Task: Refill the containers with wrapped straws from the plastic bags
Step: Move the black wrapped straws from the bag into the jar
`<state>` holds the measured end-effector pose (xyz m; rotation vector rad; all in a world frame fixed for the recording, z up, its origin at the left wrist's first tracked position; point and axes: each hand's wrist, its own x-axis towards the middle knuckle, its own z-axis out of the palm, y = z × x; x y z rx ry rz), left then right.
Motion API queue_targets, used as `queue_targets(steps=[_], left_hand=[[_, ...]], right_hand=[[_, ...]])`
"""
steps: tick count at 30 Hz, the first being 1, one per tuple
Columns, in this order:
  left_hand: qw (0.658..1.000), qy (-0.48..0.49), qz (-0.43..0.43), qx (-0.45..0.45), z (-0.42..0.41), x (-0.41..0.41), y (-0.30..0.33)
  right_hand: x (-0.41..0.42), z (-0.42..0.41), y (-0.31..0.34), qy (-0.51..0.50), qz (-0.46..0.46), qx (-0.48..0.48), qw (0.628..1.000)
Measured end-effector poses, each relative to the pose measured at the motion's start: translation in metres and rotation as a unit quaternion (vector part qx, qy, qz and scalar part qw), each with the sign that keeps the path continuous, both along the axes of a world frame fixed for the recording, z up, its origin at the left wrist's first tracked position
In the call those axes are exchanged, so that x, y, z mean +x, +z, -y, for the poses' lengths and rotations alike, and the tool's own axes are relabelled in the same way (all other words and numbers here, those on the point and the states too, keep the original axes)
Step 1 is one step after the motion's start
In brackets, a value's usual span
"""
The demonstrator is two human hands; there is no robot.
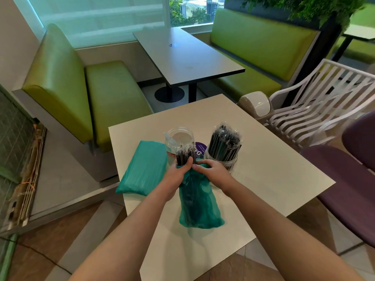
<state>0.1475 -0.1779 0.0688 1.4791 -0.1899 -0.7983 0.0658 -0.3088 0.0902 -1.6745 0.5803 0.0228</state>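
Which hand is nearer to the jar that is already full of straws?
Right. The right hand holds the open bag's mouth just in front of the full jar. The left hand grips the straw bundle farther left, before the empty jar.

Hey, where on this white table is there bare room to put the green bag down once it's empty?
The right side of the white table is bare, beyond the clear jar full of black wrapped straws. The near edge below the open green plastic bag is free too. The centre and left are crowded: the empty clear jar and the sealed green bag.
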Motion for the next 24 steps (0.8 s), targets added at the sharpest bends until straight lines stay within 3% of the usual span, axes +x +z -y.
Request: queue_targets(steps=[17,24], left_hand=[[0.999,-0.033,-0.017,0.008,0.0018,0.0045,-0.0045],[0.998,-0.033,0.015,0.058,0.0036,0.0009,-0.0042]], right_hand=[[-0.0029,0.0044,0.006,0.021,-0.032,0.076,0.996],[-0.0015,0.0082,0.0022,-0.03,-0.047,0.032,0.998]])
